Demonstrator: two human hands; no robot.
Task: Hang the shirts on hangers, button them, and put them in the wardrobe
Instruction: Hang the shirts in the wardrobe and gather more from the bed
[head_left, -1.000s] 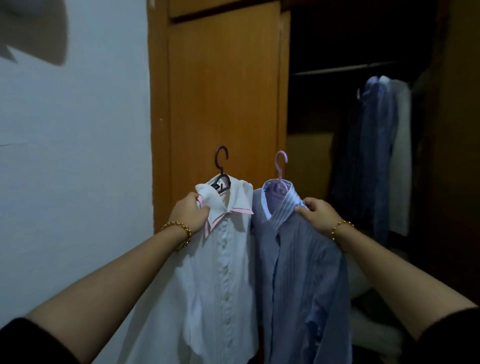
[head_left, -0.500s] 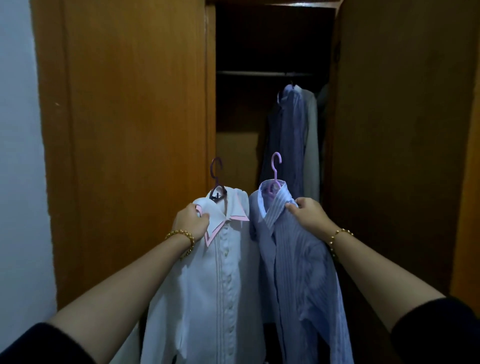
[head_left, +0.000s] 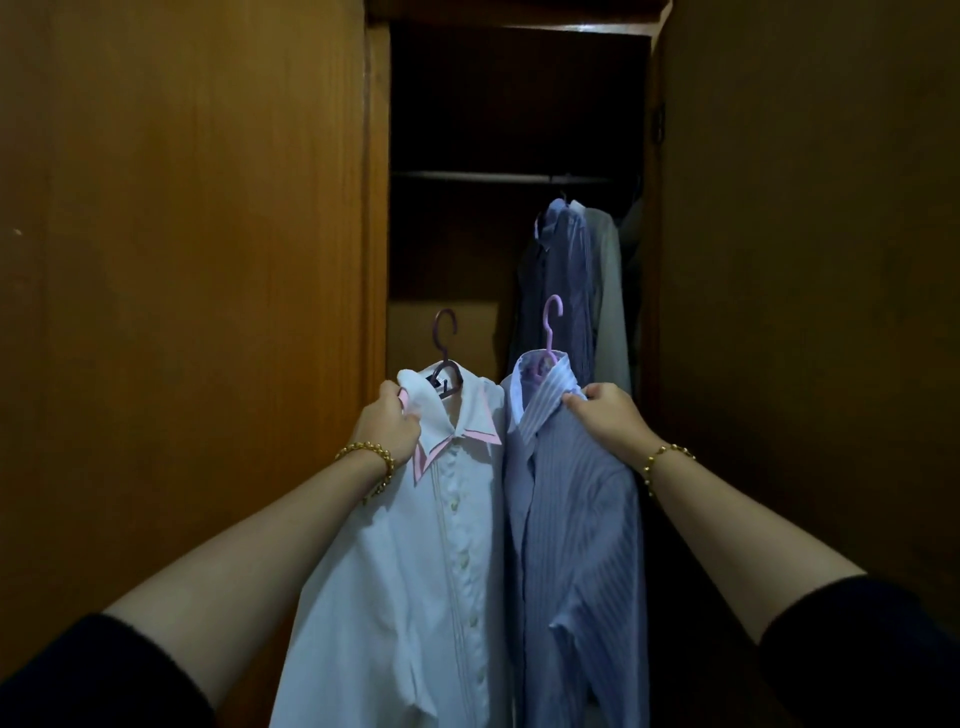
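I hold two shirts up side by side in front of the open wardrobe. My left hand (head_left: 388, 427) grips the collar and shoulder of a buttoned white shirt with pink collar trim (head_left: 441, 561), which hangs on a dark purple hanger (head_left: 445, 358). My right hand (head_left: 605, 415) grips the collar side of a blue striped shirt (head_left: 571, 545) on a light purple hanger (head_left: 548, 332). Both hanger hooks stand free, well below the wardrobe rail (head_left: 498, 177).
The dark wardrobe opening lies straight ahead between a wooden panel (head_left: 208, 260) on the left and an open wooden door (head_left: 805, 312) on the right. A blue shirt (head_left: 563, 270) and a pale garment (head_left: 610, 291) hang at the rail's right end.
The view has swung right and closer: the white wall has left the frame and the wardrobe opening now sits centred. Both hands have kept their hold on the shirts, carried toward the opening.
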